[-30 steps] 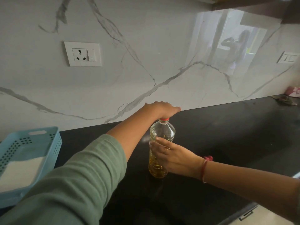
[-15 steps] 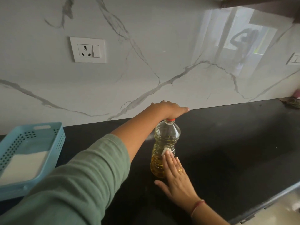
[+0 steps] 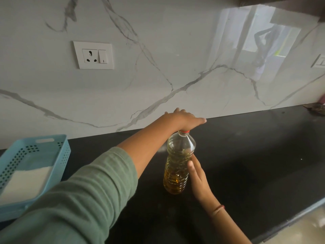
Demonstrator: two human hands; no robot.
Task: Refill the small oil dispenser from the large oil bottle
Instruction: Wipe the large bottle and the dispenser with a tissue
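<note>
The large oil bottle (image 3: 177,166) stands upright on the black counter (image 3: 255,155), clear ribbed plastic, with yellow oil up to its shoulder. Its red cap (image 3: 184,131) is mostly hidden under my left hand (image 3: 182,118), which lies over the top and grips the cap. My right hand (image 3: 198,180) rests against the bottle's right side with straight fingers; a red thread is tied round that wrist. No small oil dispenser is in view.
A light blue perforated basket (image 3: 58,155) holding something white sits at the counter's left end. A marble wall with a socket plate (image 3: 93,55) rises behind. The counter's front edge (image 3: 290,221) runs across the lower right.
My right hand let go of the bottle's middle, dropped lower and now lies flat against its right side. My left hand stayed on the cap.
</note>
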